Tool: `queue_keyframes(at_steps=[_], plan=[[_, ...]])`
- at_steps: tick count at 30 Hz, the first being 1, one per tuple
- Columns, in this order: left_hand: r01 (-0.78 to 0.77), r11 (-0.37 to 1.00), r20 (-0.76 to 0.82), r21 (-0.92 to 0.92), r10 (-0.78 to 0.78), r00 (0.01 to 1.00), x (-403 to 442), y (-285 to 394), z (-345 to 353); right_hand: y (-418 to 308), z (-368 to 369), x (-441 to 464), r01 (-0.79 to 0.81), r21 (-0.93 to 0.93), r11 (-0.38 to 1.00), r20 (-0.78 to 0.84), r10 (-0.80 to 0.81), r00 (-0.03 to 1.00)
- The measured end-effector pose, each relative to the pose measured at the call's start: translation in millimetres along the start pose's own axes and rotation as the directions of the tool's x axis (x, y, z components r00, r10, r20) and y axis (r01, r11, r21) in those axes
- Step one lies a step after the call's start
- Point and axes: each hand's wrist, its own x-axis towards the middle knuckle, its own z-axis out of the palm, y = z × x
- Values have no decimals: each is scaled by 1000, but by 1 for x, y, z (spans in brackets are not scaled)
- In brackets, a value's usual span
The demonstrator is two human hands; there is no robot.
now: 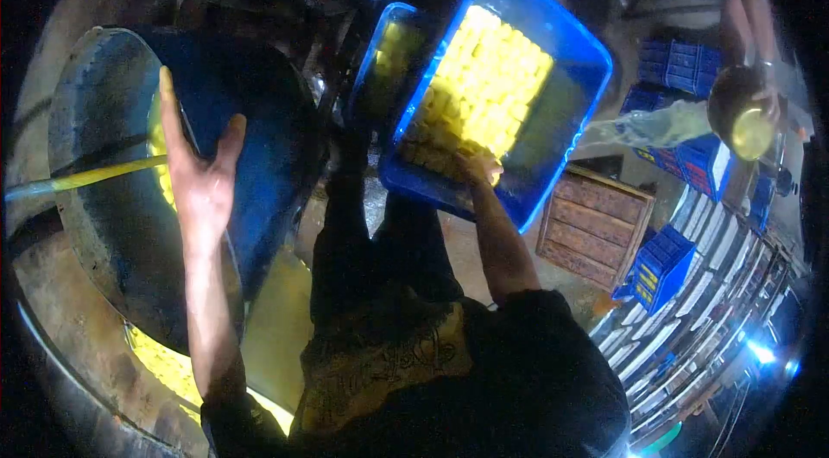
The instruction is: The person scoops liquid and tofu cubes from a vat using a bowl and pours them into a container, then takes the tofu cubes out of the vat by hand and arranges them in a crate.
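My left hand point(204, 169) is raised over the large dark round vessel point(268, 95), its fingers spread and nothing in them. A yellow stick point(86, 177) runs across the vessel to behind this hand, and yellow material shows beyond it. In the middle stands a blue tub point(596, 61) that holds many small yellow pieces point(496, 69) in liquid. My right hand point(480, 168) reaches into the tub at the near edge of the pieces. Its fingers are curled, and what they hold, if anything, is too small to tell.
A smaller blue tub point(371, 61) stands left of the big one. On the right, another person's arms point(749, 18) hold a round pot point(734, 113), with liquid streaming toward the tub. Blue crates point(663, 264) and a wooden tray point(596, 225) are nearer.
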Motion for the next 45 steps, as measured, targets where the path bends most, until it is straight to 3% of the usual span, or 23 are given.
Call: queue_keyframes(at_steps=[2,5,7,8,12,14,17,24,26,27,29,30,32,34,35,36,37,38,40,42,43,44,45], plan=[[23,999,-26,-34,-23,999,0,1,0,15,-41,-6,-57,298,953,194,-1,981],[48,998,-33,-38,-49,998,0,3,0,8,-82,13,297,290,910,198,-361,911],[56,998,-35,-16,-57,998,-1,2,0,-1,-13,49,567,314,761,-4,-596,803],[61,998,-38,12,-60,997,0,0,-2,-12,7,53,592,426,684,-139,-598,790],[103,995,-38,4,-102,994,0,0,-3,-28,-46,15,636,373,676,3,-686,728],[72,997,-75,-21,-73,995,2,0,0,-26,-24,23,655,381,653,-98,-676,730],[61,998,-89,22,-59,994,4,1,-1,-24,-27,24,481,331,812,18,-515,857],[27,998,-110,50,-22,994,5,-3,1,-35,-37,31,707,270,654,-72,-719,692],[60,996,-107,-64,-67,992,0,-14,2,-45,13,56,991,-9,135,-429,-896,118],[15,1000,-141,-4,-16,990,-3,-11,0,-48,40,68,961,198,194,-331,-909,252],[275,831,108,-483,-255,961,0,-14,-25,-40,22,73,977,177,124,-249,-954,166],[200,731,44,-652,-226,973,1,-27,-34,-35,13,77,981,171,86,-206,-971,122],[198,865,-66,-461,-256,964,0,-56,-78,-33,-7,86,987,123,99,-117,-987,114],[297,869,-134,-395,-375,917,-7,-89,-115,-22,-69,62,691,657,302,-82,-883,463],[366,842,-90,-395,-432,897,-15,-116,-126,-15,-99,54,449,847,286,-60,-786,615],[431,809,-40,-400,-485,873,-27,-144,-131,-25,-161,25,624,695,358,-139,-784,605],[508,731,31,-456,-557,830,-42,-173,-127,-37,-226,-27,333,925,185,-90,-743,663],[569,650,109,-505,-606,788,-59,-198,-116,-50,-286,-89,504,863,-39,-319,-815,483],[649,755,173,-93,-630,757,-93,-241,-88,-92,-379,-206,646,735,-207,-535,-762,365],[413,899,413,144,-434,800,-138,-316,-50,-131,-426,-295,794,580,-179,-536,-818,207],[409,904,415,125,-422,806,-168,-353,-15,-158,-433,-323,798,525,-296,-502,-865,10],[446,886,425,129,-455,782,-182,-373,8,-193,-439,-348,911,253,-326,-418,-886,-201],[492,860,426,138,-500,754,-188,-382,24,-236,-435,-357,921,238,-308,-264,-933,-244]])
